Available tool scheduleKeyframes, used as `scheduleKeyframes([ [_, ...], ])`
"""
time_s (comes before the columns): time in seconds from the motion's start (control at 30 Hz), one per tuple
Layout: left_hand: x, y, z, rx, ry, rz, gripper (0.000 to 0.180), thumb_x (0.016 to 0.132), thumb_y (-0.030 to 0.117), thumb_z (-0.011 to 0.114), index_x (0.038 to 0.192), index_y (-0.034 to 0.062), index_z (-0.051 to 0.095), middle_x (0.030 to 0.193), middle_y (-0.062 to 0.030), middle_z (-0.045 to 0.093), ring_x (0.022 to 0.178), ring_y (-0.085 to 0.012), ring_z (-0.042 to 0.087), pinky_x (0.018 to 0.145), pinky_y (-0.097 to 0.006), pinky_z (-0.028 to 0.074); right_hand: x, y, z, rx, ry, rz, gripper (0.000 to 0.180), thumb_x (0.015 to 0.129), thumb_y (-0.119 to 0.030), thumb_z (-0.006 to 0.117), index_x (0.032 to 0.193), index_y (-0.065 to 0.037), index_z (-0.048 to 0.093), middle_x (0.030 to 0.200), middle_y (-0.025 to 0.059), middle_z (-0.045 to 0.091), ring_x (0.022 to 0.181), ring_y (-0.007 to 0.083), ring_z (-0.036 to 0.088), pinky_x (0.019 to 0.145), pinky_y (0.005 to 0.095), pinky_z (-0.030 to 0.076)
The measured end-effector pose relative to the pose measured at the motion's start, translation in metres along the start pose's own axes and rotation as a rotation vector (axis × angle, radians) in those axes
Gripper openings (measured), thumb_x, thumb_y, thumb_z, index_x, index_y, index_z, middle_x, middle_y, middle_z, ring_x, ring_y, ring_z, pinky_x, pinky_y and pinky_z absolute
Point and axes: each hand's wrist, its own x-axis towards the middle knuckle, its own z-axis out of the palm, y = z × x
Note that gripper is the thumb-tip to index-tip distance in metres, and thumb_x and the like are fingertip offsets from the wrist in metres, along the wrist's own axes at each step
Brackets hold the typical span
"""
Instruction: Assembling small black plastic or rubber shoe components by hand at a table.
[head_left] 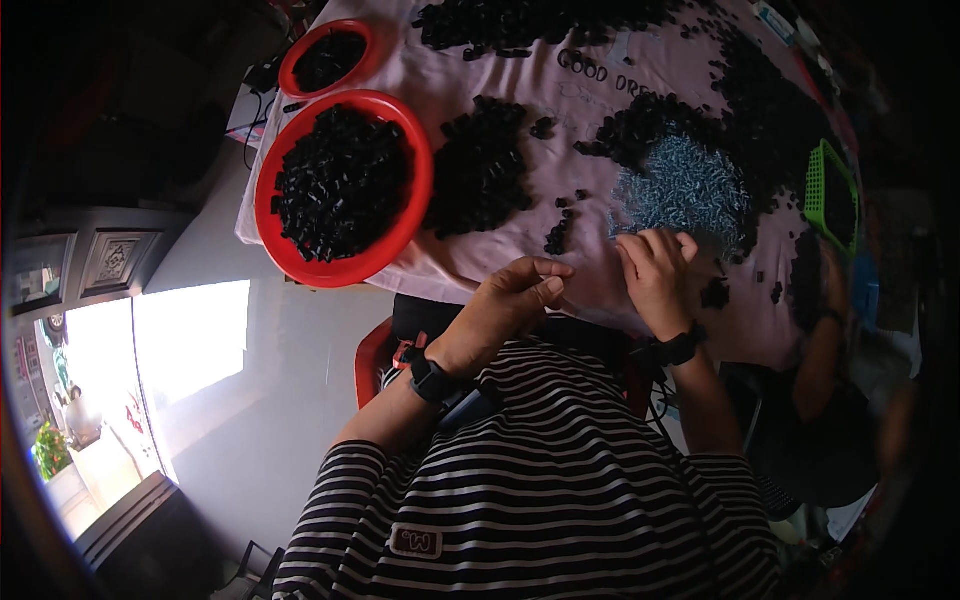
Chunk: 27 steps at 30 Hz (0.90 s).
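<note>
- One pink cloth (520, 250) covers the table, reaching from the near edge to the far edge.
- Black parts lie on the cloth in about four loose heaps: one far heap (530, 20) at the top, one right heap (770, 110), one middle heap (480, 170) just right of the big bowl, and a small clump (558, 235) near the hands. Single pieces are too many and too small to count.
- One pile of silver screws (680, 190) lies right of centre, its far edge touching the right heap.
- Two red bowls sit at the left, both holding black parts: the big bowl (300, 255) nearer, overhanging the cloth's left edge, and the small bowl (290, 70) farther.
- One green basket (822, 185) stands at the far right.
- Two hands work at the near edge of the cloth, each wrist with a dark band.
- The left hand (510, 300) has fingertips pinched together; what they pinch is too small to tell.
- The right hand (655, 270) is curled, fingers bent down, at the near edge of the screws; I cannot tell if it grips any.
- Another person's arm (815, 350) shows at the right.
</note>
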Motion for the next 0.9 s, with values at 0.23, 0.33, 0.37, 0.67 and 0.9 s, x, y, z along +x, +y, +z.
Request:
scheduleKeyframes([
  [0.23, -0.001, 0.004, 0.0, 0.05, -0.017, 0.118, 0.052, 0.106, 0.048, 0.055, 0.13, 0.0019, 0.064, 0.091, 0.0042, 0.056, 0.069, -0.0041, 0.042, 0.062, -0.019, 0.035, 0.003, -0.001, 0.003, 0.057, 0.025, 0.019, 0.014, 0.088, -0.008, 0.075, 0.098, -0.011, 0.067, 0.091, 0.0009, 0.067, 0.089, 0.0208, 0.063, 0.094, 0.0421, 0.036],
  [0.33, 0.001, 0.001, -0.003, -0.031, -0.065, 0.106, 0.054, 0.107, 0.051, 0.053, 0.125, 0.0018, 0.065, 0.089, 0.0042, 0.054, 0.07, -0.0049, 0.041, 0.061, -0.019, 0.034, 0.003, 0.0, 0.007, 0.047, -0.006, -0.016, 0.015, 0.086, -0.01, 0.076, 0.096, -0.012, 0.065, 0.091, 0.0011, 0.062, 0.091, 0.0215, 0.061, 0.094, 0.0442, 0.036],
  [0.37, 0.002, 0.0, -0.005, -0.031, -0.054, 0.111, 0.054, 0.107, 0.051, 0.053, 0.125, 0.0018, 0.065, 0.089, 0.0042, 0.054, 0.07, -0.0049, 0.041, 0.061, -0.019, 0.034, 0.004, 0.0, 0.008, 0.055, -0.006, -0.024, 0.015, 0.086, -0.01, 0.076, 0.096, -0.012, 0.065, 0.091, 0.0011, 0.062, 0.091, 0.0215, 0.061, 0.094, 0.0442, 0.036],
  [0.67, 0.0, 0.002, -0.015, -0.321, -0.221, -0.056, 0.057, 0.105, 0.054, 0.052, 0.118, 0.0003, 0.063, 0.091, -0.0011, 0.062, 0.07, -0.0078, 0.05, 0.057, -0.02, 0.039, 0.005, -0.001, 0.007, 0.012, -0.116, -0.019, 0.015, 0.089, -0.013, 0.073, 0.096, -0.012, 0.06, 0.091, 0.0041, 0.06, 0.093, 0.024, 0.06, 0.094, 0.0446, 0.035],
  [0.9, -0.02, 0.043, -0.031, 0.246, 0.29, 0.327, 0.031, 0.108, 0.027, 0.059, 0.127, 0.0036, 0.061, 0.104, -0.0039, 0.069, 0.075, -0.0044, 0.055, 0.062, -0.02, 0.044, 0.005, -0.004, 0.006, 0.019, -0.11, -0.015, 0.015, 0.087, -0.01, 0.073, 0.094, -0.011, 0.06, 0.087, 0.005, 0.062, 0.09, 0.0253, 0.062, 0.095, 0.0452, 0.036],
])
